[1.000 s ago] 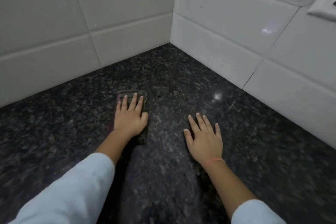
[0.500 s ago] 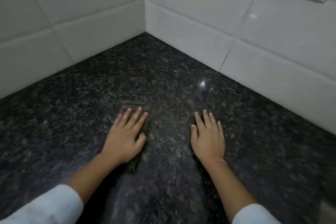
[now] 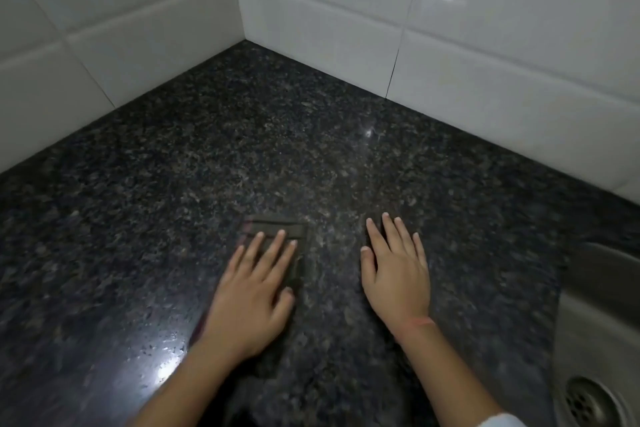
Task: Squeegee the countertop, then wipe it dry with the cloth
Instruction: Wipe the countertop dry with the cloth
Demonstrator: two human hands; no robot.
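A dark speckled granite countertop (image 3: 242,149) fills the view and runs into a tiled corner. A small dark folded cloth (image 3: 277,227) lies flat on it near the middle. My left hand (image 3: 252,291) presses flat on the cloth with fingers stretched out, covering its near part. My right hand (image 3: 394,274) rests flat on the bare stone to the right of the cloth, fingers spread, holding nothing. No squeegee is in view.
White wall tiles (image 3: 329,10) close the counter at the back and on the left. A steel sink (image 3: 595,340) with its drain (image 3: 588,402) sits at the right edge. A wet glare patch (image 3: 162,367) shines on the stone at the lower left.
My left hand has dragged the cloth back towards me and to the right, away from the corner. The view has swung right, bringing the sink into sight. My right hand stays flat.
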